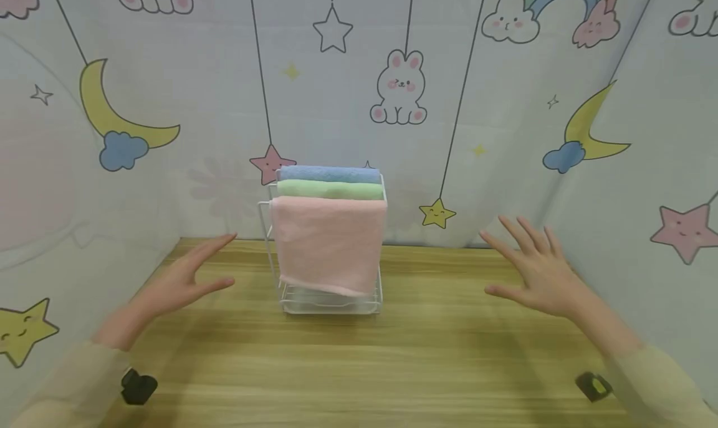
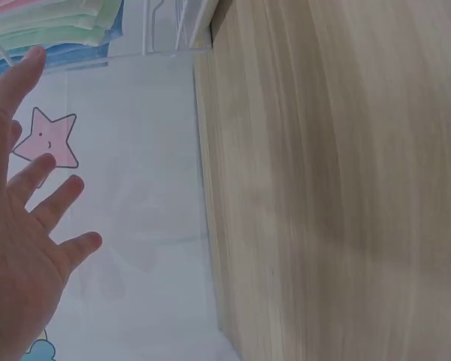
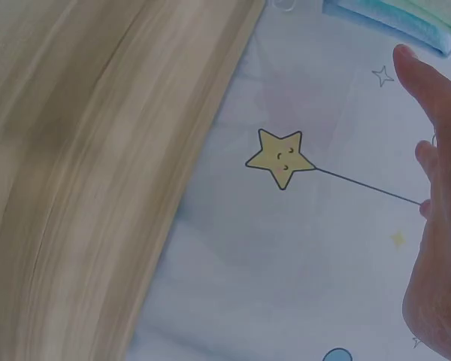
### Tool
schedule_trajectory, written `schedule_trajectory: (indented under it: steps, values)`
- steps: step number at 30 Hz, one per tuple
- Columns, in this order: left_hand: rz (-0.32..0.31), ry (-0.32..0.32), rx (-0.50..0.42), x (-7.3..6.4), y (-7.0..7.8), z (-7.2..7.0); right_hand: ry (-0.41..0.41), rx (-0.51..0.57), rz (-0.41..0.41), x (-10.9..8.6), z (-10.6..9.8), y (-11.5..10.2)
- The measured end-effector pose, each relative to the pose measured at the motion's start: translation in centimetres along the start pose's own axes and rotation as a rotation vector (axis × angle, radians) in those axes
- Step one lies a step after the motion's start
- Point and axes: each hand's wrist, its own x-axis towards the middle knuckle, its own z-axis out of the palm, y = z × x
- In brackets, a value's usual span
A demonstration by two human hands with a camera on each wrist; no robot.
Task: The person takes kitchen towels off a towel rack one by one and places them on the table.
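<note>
A white wire rack (image 1: 331, 307) stands toward the back of the wooden table. Three towels hang over its bars: a pink towel (image 1: 330, 244) in front, a green towel (image 1: 331, 190) behind it and a blue towel (image 1: 330, 174) at the rear. To the left of the rack, my left hand (image 1: 179, 281) is held with fingers spread, apart from it and holding nothing. My right hand (image 1: 535, 269) hovers on the other side, farther from the rack, fingers spread and holding nothing. In the left wrist view, green towel edges (image 2: 49, 37) show beyond my thumb.
A white curtain (image 1: 336, 104) printed with stars, moons and rabbits rises behind the table (image 1: 359, 366) and along both sides. Small dark devices sit by each wrist, one at the left (image 1: 139, 387) and one at the right (image 1: 593, 386).
</note>
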Motion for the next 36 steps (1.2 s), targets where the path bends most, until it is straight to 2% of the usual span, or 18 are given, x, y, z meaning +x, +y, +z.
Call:
schedule_trajectory:
  steps: [9,19,26,29,36]
  values:
    - [0.038,0.048,-0.169,0.6,0.4,2.1,0.019,0.021,-0.041,2.3,-1.1,-1.1]
    - [0.057,0.027,-0.350,1.0,0.7,4.6,0.029,0.029,-0.082,5.2,-2.6,-2.7]
    - [0.098,0.035,-0.382,1.2,0.8,6.4,0.029,0.065,-0.097,6.7,-3.6,-3.9]
    - [0.100,0.025,-0.392,1.3,0.8,7.0,0.034,0.075,-0.100,7.2,-3.8,-4.3]
    - [0.072,0.055,-0.420,1.4,0.9,8.3,0.045,0.088,-0.109,8.7,-4.4,-5.3]
